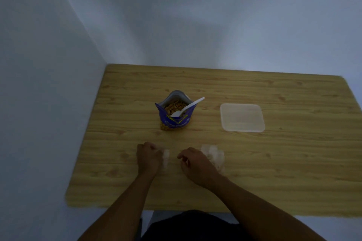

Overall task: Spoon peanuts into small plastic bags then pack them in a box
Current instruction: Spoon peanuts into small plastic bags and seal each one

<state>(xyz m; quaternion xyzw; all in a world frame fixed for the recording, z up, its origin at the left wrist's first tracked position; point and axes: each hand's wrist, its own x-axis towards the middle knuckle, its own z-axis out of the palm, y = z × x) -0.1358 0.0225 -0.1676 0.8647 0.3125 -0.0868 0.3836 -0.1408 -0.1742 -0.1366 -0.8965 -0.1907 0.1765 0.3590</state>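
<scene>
Blurred clear small plastic bags (214, 155) partly hidden behind right hand (193, 162), fingers curled; left hand (147, 155) pinches one clear bag (166, 157). Open purple foil pouch (175, 115) holds peanuts (175, 106) and white plastic spoon (186, 108); translucent lidded box's (242, 117) contents indiscernible.

I see two bare forearms reaching in from the bottom edge, no sleeves, watch or rings that I can make out; the left hand (148, 157) and right hand (195, 164) are ungloved; dark clothing (192, 225) covers the lap below.
</scene>
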